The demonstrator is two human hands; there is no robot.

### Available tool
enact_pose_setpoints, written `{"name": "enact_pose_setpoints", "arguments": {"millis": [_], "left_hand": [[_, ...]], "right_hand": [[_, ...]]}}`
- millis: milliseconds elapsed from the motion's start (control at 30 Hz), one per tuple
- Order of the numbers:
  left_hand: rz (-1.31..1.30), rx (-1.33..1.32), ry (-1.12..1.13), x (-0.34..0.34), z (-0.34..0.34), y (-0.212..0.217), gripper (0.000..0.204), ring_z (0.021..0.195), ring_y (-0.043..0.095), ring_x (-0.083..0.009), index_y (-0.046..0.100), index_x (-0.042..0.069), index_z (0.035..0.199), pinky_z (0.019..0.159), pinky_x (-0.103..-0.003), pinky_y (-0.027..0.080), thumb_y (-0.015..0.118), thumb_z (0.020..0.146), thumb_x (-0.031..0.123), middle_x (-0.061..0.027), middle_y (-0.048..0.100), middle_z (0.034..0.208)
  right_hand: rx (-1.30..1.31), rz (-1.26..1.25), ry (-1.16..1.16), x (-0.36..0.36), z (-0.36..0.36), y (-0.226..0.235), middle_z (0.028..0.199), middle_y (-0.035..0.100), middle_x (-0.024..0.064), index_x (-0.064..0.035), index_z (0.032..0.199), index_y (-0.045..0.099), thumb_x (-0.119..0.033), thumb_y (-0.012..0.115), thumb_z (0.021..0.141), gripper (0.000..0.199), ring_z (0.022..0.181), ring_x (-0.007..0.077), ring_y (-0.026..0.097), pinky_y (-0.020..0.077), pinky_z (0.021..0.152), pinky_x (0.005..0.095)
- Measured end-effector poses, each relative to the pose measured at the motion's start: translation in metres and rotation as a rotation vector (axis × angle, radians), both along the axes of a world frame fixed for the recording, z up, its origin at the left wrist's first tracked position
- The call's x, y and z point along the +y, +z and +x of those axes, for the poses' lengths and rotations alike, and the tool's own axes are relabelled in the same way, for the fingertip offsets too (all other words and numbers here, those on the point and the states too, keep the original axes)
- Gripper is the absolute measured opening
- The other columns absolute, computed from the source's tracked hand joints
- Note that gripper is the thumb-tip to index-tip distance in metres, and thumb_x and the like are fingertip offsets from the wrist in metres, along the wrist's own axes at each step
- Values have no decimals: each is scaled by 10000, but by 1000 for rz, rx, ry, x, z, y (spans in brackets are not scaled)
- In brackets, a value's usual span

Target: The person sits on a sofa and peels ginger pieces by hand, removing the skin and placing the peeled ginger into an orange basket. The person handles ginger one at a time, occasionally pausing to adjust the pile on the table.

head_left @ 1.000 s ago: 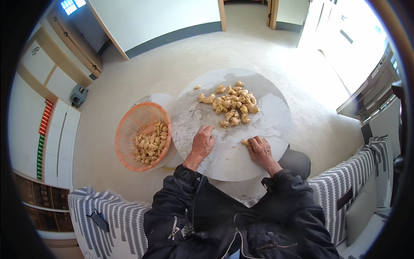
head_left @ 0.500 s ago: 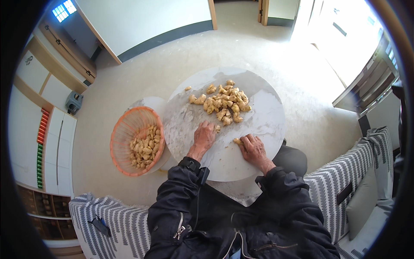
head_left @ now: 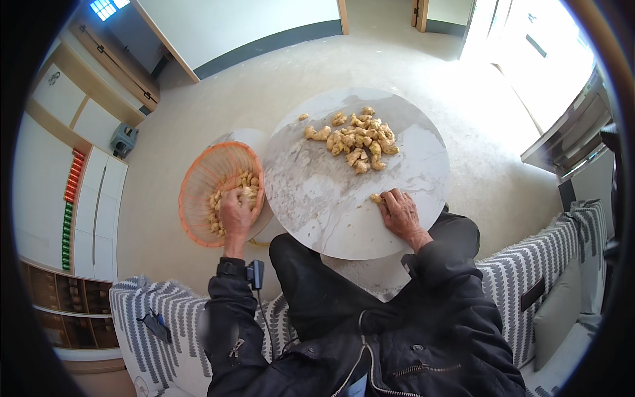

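Head view: left hand (head_left: 235, 213) cups ginger pieces (head_left: 246, 192) inside the orange basket (head_left: 198, 192); right hand (head_left: 400, 213) rests open-palmed on the bench (head_left: 317, 192) beside it.

We see a pale, speckled floor (head_left: 278, 73) running to a white wall with a dark skirting band (head_left: 264, 46). White cabinets (head_left: 92, 192) stand at left, a striped sofa (head_left: 555, 264) sits below, and bright daylight pours in at upper right.
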State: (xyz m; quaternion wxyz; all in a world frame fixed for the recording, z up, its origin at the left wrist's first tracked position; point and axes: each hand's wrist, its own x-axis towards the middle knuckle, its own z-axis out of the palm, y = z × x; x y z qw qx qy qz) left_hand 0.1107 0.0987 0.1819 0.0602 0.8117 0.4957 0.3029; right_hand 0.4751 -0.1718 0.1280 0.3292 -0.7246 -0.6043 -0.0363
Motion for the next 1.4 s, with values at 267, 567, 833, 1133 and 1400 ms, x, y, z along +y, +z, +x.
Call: {"name": "enact_pose_setpoints", "arguments": {"millis": [267, 567, 833, 1133, 1400], "left_hand": [[1, -93, -202, -36, 8, -29, 370, 1118, 603, -384, 619, 18, 1212, 956, -465, 492, 671, 854, 93, -183, 646, 1180], [6, -71, -313, -67, 103, -81, 579, 1320, 472, -435, 511, -29, 1393, 1151, -502, 350, 689, 897, 210, -241, 538, 1397], [-168, -137, -643, -146, 195, -85, 541, 1375, 448, -426, 503, -10, 1429, 1177, -477, 340, 655, 964, 219, -246, 517, 1445], [-157, -286, -548, -127, 130, -81, 508, 1297, 519, -436, 537, -32, 1390, 1121, -468, 404, 671, 937, 155, -266, 567, 1373], [-226, -345, -353, -132, 100, -93, 431, 1295, 507, -428, 529, -23, 1378, 1129, -469, 389, 589, 992, 159, -258, 554, 1360]], "right_hand": [[-7, -10, -6, 0, -1, -3, 974, 613, 118, -61, 1047, 627, -120, 697, 870, 199, 894, 320, 609, 467, 798, 426], [113, 40, -32, -8, -1, -6, 972, 624, 121, -42, 1059, 636, -83, 687, 868, 202, 895, 334, 612, 479, 796, 432], [362, 141, -158, -14, 4, -4, 925, 623, 138, -29, 1059, 648, -42, 687, 901, 162, 742, 294, 641, 515, 671, 383], [349, 239, -234, -29, 15, 2, 949, 636, 149, -4, 1066, 640, -37, 673, 926, 148, 771, 309, 648, 516, 676, 383], [488, 130, 67, -23, -58, 3, 944, 641, 163, 4, 1047, 643, -13, 677, 914, 138, 791, 335, 659, 520, 670, 392]]}}
